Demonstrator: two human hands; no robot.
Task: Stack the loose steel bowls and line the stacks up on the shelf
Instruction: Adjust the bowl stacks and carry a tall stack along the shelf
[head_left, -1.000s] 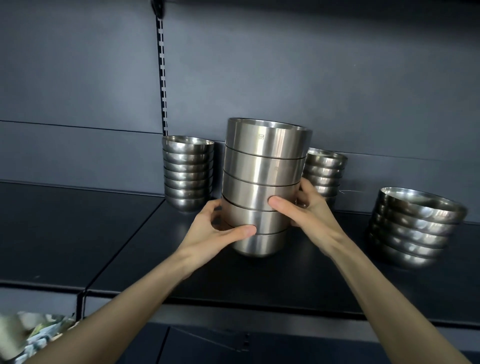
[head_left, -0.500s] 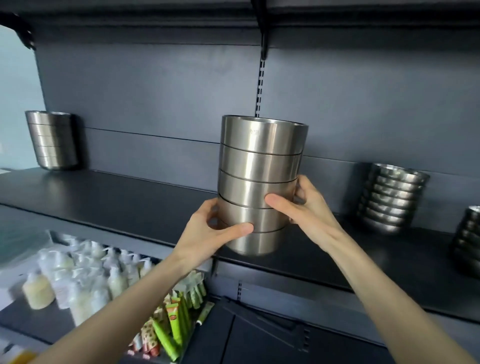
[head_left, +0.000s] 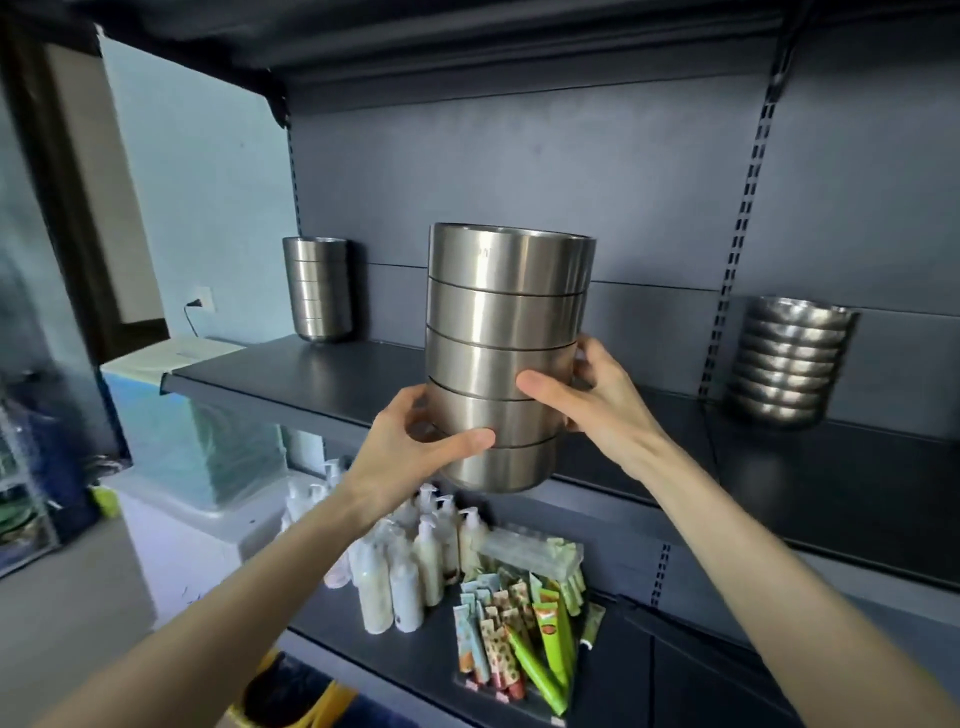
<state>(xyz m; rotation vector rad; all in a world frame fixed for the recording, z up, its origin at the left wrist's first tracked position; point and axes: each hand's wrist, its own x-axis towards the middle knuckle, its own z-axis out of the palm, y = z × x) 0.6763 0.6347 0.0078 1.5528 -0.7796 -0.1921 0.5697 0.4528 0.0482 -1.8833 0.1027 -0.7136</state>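
Both hands were on the stack (head_left: 506, 358): five straight-walled steel bowls nested upright. It hung in the air at dead centre, in front of the shelf (head_left: 291, 379) edge and not resting on it. The left hand (head_left: 410, 452) gripped it low from seven o'clock, thumb laid across the front by the seam above the bottom bowl, fingers curled round the far side and mostly out of sight. The right hand (head_left: 602, 410) clamped on from four o'clock, thumb pressed on the front one bowl higher, fingers wrapped behind the wall at the stack's three o'clock. A firm two-handed hold, and the stack stood level, with no tilt to speak of.

On the shelf, out at ten o'clock from the held bowls, a left stack (head_left: 317, 288) of the same straight-walled kind stood against the back panel near the shelf's left end, well apart. Over at three o'clock, past a slotted rail (head_left: 737, 234), a right stack (head_left: 789, 364) of rounder bowls sat on the shelf, also well apart.

Down at six o'clock, on the lower shelf (head_left: 395, 670), a cluster of pale pump bottles (head_left: 410, 566) stood just beside a bunch of coloured tubes (head_left: 524, 639). At eight o'clock sat a pale box (head_left: 182, 519), and at nine o'clock was a wall socket (head_left: 204, 299) with a plug in it
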